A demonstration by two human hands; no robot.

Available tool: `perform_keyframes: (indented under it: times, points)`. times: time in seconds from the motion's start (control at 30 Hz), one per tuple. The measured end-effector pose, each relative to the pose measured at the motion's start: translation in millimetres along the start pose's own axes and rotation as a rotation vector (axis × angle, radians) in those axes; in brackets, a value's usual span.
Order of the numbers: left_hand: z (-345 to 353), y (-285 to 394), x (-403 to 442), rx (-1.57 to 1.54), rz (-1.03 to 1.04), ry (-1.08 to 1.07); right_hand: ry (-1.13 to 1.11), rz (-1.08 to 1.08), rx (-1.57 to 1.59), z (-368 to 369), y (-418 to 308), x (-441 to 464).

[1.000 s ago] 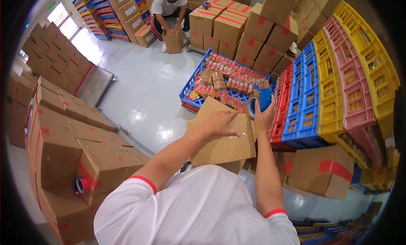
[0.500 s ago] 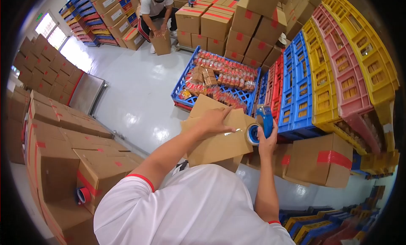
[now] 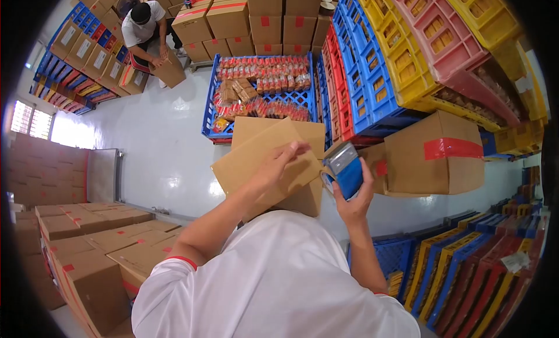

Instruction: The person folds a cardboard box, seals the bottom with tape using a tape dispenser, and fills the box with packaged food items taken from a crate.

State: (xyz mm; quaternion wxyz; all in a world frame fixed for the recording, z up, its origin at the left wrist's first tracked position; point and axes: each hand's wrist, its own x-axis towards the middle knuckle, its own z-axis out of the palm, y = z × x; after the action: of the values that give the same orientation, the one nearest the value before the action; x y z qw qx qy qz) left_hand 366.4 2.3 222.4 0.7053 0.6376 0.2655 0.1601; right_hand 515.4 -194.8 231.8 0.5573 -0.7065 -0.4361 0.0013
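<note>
A brown cardboard box [image 3: 247,169] stands before my body with its flaps lying at an angle over one another. My left hand [image 3: 278,165] is over the flaps, its fingers loosely spread and holding nothing; whether it touches the cardboard I cannot tell. To the right of the box, my right hand [image 3: 356,197] is wrapped round a blue tape dispenser [image 3: 345,173], which is held close to the box's right edge. The roll on the dispenser is partly hidden.
Beyond the box is a blue crate [image 3: 208,113] of packaged goods. Stacked colored crates [image 3: 372,64] rise at the right, above a taped carton [image 3: 437,154]. Cartons [image 3: 87,280] fill the lower left. Another person [image 3: 142,32] handles a carton at the upper left.
The view has turned to the right. My left hand has lifted from the flaps somewhat, and the flaps lie at a different angle. The dispenser in my right hand has tilted.
</note>
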Motion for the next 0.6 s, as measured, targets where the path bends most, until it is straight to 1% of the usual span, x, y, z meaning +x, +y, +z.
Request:
perform_keyframes:
  times: [0.07,0.1,0.17,0.2,0.27,0.3,0.33,0.37,0.4,0.43,0.57,0.6]
  points:
    - [6.0,9.0,1.8,-0.542,-0.193,-0.143,-0.182,-0.056,-0.239,-4.5,6.2,-3.9]
    - [8.1,10.9,3.1,-0.542,-0.194,-0.146,-0.168,-0.125,-0.317,-0.2,5.9,-0.7]
    - [8.5,12.8,3.8,-0.591,-0.254,-0.211,-0.139,-0.098,-0.308,3.3,6.9,-6.5]
    - [10.9,10.1,7.4,-0.590,-0.256,-0.201,-0.112,-0.071,-0.294,6.8,6.9,-9.1]
    - [15.9,-1.3,23.4,-0.434,-0.269,-0.087,-0.167,-0.039,-0.322,12.0,-3.0,-4.1]
    - [11.2,-6.2,31.7,-0.431,-0.269,-0.086,-0.213,-0.011,-0.361,14.4,-8.3,1.1]
    - [6.0,-11.2,42.6,-0.255,-0.212,0.042,-0.211,-0.010,-0.361,18.8,-12.0,6.4]
    - [0.7,-15.7,55.9,-0.081,-0.154,0.168,-0.319,0.057,-0.439,23.6,-14.8,13.3]
    - [-14.2,-18.2,74.1,0.045,-0.068,0.243,-0.426,0.126,-0.519,26.1,-15.7,20.3]
    - [-33.0,-19.7,92.2,0.175,0.021,0.314,-0.472,0.123,-0.564,28.1,-14.8,28.0]
    - [-66.9,-35.8,127.7,0.141,0.037,0.258,-0.503,0.123,-0.600,53.9,-11.2,63.4]
    - [-71.0,-34.6,132.1,0.031,-0.061,0.233,-0.544,0.126,-0.627,59.3,-12.8,73.2]
